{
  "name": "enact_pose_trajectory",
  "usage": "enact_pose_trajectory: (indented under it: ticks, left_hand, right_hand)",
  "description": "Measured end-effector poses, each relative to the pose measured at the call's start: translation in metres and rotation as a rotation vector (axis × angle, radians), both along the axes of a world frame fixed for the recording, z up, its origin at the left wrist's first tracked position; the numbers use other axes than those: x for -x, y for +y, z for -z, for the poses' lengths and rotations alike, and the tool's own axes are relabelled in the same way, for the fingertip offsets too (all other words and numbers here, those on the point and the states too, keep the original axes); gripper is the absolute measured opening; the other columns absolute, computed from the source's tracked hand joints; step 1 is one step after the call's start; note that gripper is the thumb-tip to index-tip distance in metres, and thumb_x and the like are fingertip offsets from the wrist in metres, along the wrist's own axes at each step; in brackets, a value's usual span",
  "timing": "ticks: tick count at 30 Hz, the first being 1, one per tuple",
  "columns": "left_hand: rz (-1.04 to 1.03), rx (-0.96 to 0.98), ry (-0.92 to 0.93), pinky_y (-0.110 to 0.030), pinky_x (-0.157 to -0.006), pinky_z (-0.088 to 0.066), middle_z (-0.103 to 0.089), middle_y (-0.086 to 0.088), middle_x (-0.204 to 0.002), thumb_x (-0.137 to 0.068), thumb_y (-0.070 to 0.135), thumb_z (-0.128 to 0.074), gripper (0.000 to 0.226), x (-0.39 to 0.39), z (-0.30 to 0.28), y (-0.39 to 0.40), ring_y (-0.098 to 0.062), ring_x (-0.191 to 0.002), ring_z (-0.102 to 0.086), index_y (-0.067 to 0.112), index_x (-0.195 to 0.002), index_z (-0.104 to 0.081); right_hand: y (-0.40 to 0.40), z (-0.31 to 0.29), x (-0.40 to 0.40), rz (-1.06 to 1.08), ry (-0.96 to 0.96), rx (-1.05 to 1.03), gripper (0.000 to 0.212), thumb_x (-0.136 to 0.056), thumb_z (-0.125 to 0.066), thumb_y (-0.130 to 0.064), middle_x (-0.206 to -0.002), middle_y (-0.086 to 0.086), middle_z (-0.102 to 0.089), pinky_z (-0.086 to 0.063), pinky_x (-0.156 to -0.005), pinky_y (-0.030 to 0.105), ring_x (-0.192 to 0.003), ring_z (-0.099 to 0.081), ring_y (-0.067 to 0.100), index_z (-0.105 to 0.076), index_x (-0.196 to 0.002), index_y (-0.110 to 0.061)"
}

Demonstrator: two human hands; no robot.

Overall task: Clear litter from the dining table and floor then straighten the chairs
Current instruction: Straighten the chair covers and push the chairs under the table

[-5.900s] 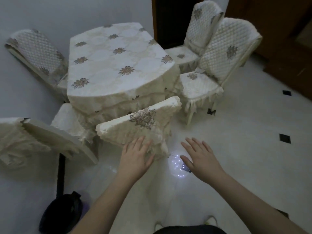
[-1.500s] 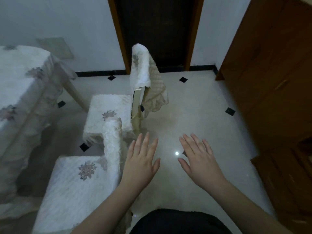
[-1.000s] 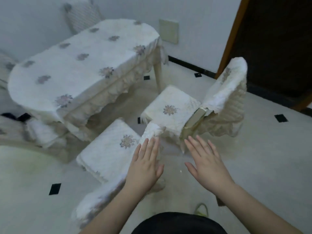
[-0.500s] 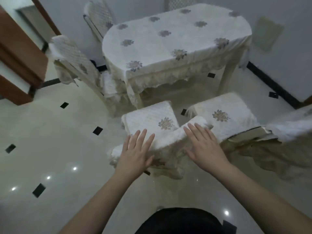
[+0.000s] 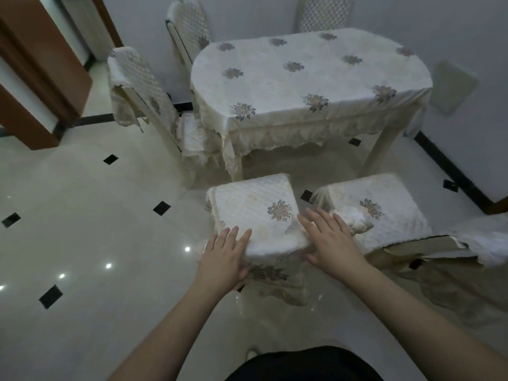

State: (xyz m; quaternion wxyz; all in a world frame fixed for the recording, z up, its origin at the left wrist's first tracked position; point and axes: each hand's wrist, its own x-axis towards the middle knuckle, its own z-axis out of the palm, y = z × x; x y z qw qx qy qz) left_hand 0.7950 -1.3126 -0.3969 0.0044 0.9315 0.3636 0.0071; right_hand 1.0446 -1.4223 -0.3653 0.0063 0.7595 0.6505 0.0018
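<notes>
The dining table point(image 5: 310, 75) with its cream flowered cloth stands ahead, its top bare. A cream-covered chair point(image 5: 255, 210) stands right in front of me, seat toward the table, backrest top under my hands. My left hand point(image 5: 224, 258) lies with straight fingers on the left end of that backrest. My right hand point(image 5: 331, 240) lies flat with spread fingers on its right end. Beside it on the right stands a second chair point(image 5: 384, 215), turned askew, its backrest reaching toward the right edge.
Two more covered chairs stand at the table's left end point(image 5: 143, 89) and far left point(image 5: 189, 31); another backrest point(image 5: 324, 12) shows behind the table. A brown cabinet point(image 5: 35, 78) is at the left. Pale tiled floor point(image 5: 82, 229) spreads left of me.
I have stepped round to face the table squarely. Both hands have come down on the ends of the near chair's backrest, and the chair now looks squarer to the table.
</notes>
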Motion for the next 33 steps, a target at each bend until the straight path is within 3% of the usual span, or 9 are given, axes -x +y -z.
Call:
enact_pose_trajectory:
  ticks: [4, 7, 10, 14, 16, 18, 24, 28, 33]
  left_hand:
    - [0.010, 0.064, -0.034, -0.044, -0.095, -0.046, -0.061, -0.006, -0.122, -0.062, 0.048, -0.074, 0.078, -0.003, 0.006, 0.006, -0.029, -0.112, -0.058, 0.020, -0.131, -0.052]
    - [-0.029, 0.203, -0.095, -0.040, -0.098, -0.040, -0.059, 0.000, -0.122, -0.063, 0.042, -0.075, 0.070, -0.008, 0.008, 0.011, -0.023, -0.112, -0.054, 0.024, -0.127, -0.054]
    - [-0.097, 0.262, -0.171, -0.036, -0.092, -0.041, -0.065, 0.002, -0.113, -0.060, 0.038, -0.078, 0.059, -0.016, 0.010, 0.016, -0.021, -0.103, -0.059, 0.025, -0.115, -0.063]
    - [-0.095, 0.235, -0.222, -0.032, -0.069, -0.052, -0.071, 0.005, -0.082, -0.050, 0.029, -0.077, 0.040, -0.023, 0.012, 0.026, -0.020, -0.074, -0.067, 0.027, -0.090, -0.071]
    - [-0.083, 0.220, -0.222, -0.028, -0.062, -0.051, -0.070, 0.007, -0.073, -0.047, 0.024, -0.078, 0.035, -0.026, 0.011, 0.026, -0.018, -0.065, -0.066, 0.028, -0.081, -0.072]
    - [-0.111, 0.230, -0.218, -0.022, -0.063, -0.048, -0.069, 0.010, -0.071, -0.050, 0.024, -0.075, 0.028, -0.027, 0.011, 0.026, -0.014, -0.064, -0.065, 0.029, -0.078, -0.073]
    - [-0.131, 0.299, -0.123, -0.017, -0.062, -0.035, -0.069, 0.012, -0.081, -0.071, 0.019, -0.064, 0.025, -0.028, 0.006, 0.030, -0.010, -0.072, -0.060, 0.033, -0.091, -0.072]
    - [-0.163, 0.242, -0.108, -0.007, -0.052, -0.020, -0.065, 0.013, -0.072, -0.070, 0.018, -0.070, 0.023, -0.025, 0.005, 0.027, -0.004, -0.061, -0.048, 0.036, -0.085, -0.070]
    - [-0.131, 0.204, -0.101, -0.018, -0.054, -0.034, -0.066, 0.012, -0.072, -0.071, 0.021, -0.072, 0.022, -0.021, 0.010, 0.015, -0.010, -0.063, -0.058, 0.038, -0.086, -0.070]
  right_hand:
    - [0.008, 0.007, -0.024, -0.002, 0.000, 0.065, 0.095, -0.069, -0.073, -0.051, -0.153, 0.003, -0.032, -0.011, -0.116, 0.045, -0.143, -0.022, 0.025, -0.027, -0.148, -0.024]
    - [0.016, 0.007, -0.052, -0.016, 0.018, 0.186, 0.089, -0.075, -0.066, -0.057, -0.153, -0.001, -0.029, -0.007, -0.116, 0.042, -0.143, -0.020, 0.021, -0.025, -0.148, -0.026]
    - [0.023, 0.008, -0.081, -0.023, 0.078, 0.256, 0.074, -0.077, -0.062, -0.059, -0.144, -0.004, -0.044, -0.017, -0.112, 0.036, -0.135, -0.035, 0.017, -0.038, -0.140, -0.028]
    - [0.044, 0.015, -0.098, -0.096, 0.162, 0.320, 0.044, -0.073, -0.060, -0.055, -0.111, -0.006, -0.066, -0.040, -0.090, 0.029, -0.105, -0.059, 0.017, -0.061, -0.109, -0.030]
    - [0.049, 0.019, -0.101, -0.130, 0.153, 0.331, 0.029, -0.068, -0.055, -0.053, -0.092, -0.008, -0.069, -0.043, -0.081, 0.028, -0.092, -0.064, 0.018, -0.060, -0.085, -0.031]
    - [0.049, 0.024, -0.103, -0.142, 0.181, 0.305, 0.024, -0.063, -0.051, -0.052, -0.083, -0.006, -0.069, -0.047, -0.075, 0.031, -0.084, -0.065, 0.021, -0.055, -0.075, -0.031]
    - [0.050, 0.026, -0.106, -0.136, 0.176, 0.307, 0.033, -0.064, -0.056, -0.052, -0.088, -0.005, -0.069, -0.048, -0.072, 0.031, -0.086, -0.064, 0.021, -0.062, -0.084, -0.027]
    - [0.048, 0.025, -0.104, -0.112, 0.170, 0.316, 0.032, -0.065, -0.056, -0.054, -0.089, -0.007, -0.068, -0.046, -0.070, 0.030, -0.085, -0.064, 0.019, -0.060, -0.083, -0.028]
    - [0.035, 0.026, -0.098, -0.106, 0.186, 0.346, 0.025, -0.069, -0.057, -0.050, -0.088, -0.005, -0.067, -0.048, -0.071, 0.032, -0.084, -0.063, 0.021, -0.056, -0.081, -0.027]
